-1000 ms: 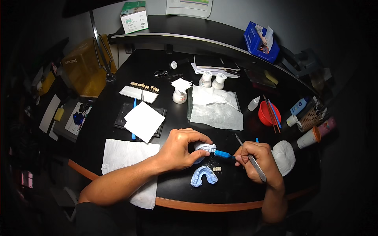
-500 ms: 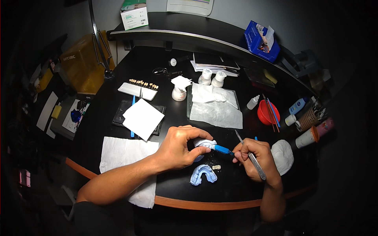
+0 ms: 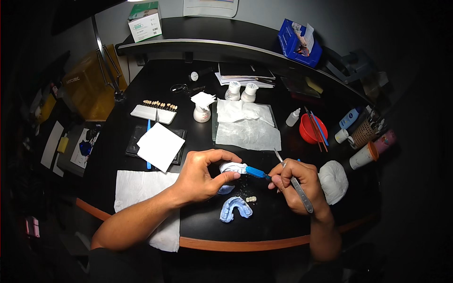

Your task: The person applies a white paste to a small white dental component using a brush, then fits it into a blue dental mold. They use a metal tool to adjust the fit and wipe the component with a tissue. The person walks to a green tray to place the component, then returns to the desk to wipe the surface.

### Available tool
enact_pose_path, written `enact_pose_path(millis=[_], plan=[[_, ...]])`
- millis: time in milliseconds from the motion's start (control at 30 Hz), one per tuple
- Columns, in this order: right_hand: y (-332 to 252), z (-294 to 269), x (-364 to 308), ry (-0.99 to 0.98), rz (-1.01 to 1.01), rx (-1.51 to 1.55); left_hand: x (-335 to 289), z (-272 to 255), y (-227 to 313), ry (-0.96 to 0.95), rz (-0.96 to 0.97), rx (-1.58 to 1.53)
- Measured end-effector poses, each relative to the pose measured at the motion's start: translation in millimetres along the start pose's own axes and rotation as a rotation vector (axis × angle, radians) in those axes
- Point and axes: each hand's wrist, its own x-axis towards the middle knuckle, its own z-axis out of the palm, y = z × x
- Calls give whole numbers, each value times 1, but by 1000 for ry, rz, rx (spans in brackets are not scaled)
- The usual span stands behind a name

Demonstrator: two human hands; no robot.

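Observation:
My left hand (image 3: pixel 204 175) grips a white dental cast (image 3: pixel 231 168) between thumb and fingers, above the table. In my right hand (image 3: pixel 296 183) is a small blue-bristled brush (image 3: pixel 255 172), its head touching the cast's right end. A metal scalpel (image 3: pixel 301 194) also sits in that hand, slanting across the fingers with its tip pointing up and away. Below the hands lie a blue arch-shaped dental impression (image 3: pixel 231 210) and a small tooth-coloured piece (image 3: pixel 251 199). Another blue piece (image 3: pixel 226 189) shows partly under my left hand. White crumbs dot the black surface.
A white cloth bundle (image 3: pixel 333 182) lies right of my right hand. Farther back are a red bowl (image 3: pixel 309 129) with sticks across it, white bottles (image 3: pixel 233 92), paper sheets (image 3: pixel 250 137) and a tooth shade guide (image 3: pixel 159 104). White tissue (image 3: pixel 141 188) lies under my left forearm.
The whole view has shifted, so things on the table appear farther left. Both hands keep their grips, and the brush still touches the cast.

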Motion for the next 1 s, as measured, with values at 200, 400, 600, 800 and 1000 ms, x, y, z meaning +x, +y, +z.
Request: enact_pose_path(millis=[200, 400, 600, 800, 1000], plan=[[1, -11, -1, -73, 75, -54, 1, -4, 2, -82, -183, -45], [14, -14, -4, -73, 44, -274, 2, -7, 1, -136, -190, -399], [18, -7, -6, -102, 54, -451, 4, -11, 4, -188, -265, -518], [19, -5, -8, -130, 70, -471, 3, -10, 5, -239, -269, -541], [9, -5, -7, -199, 138, -508, 2, -8, 3, -219, -204, -544]])
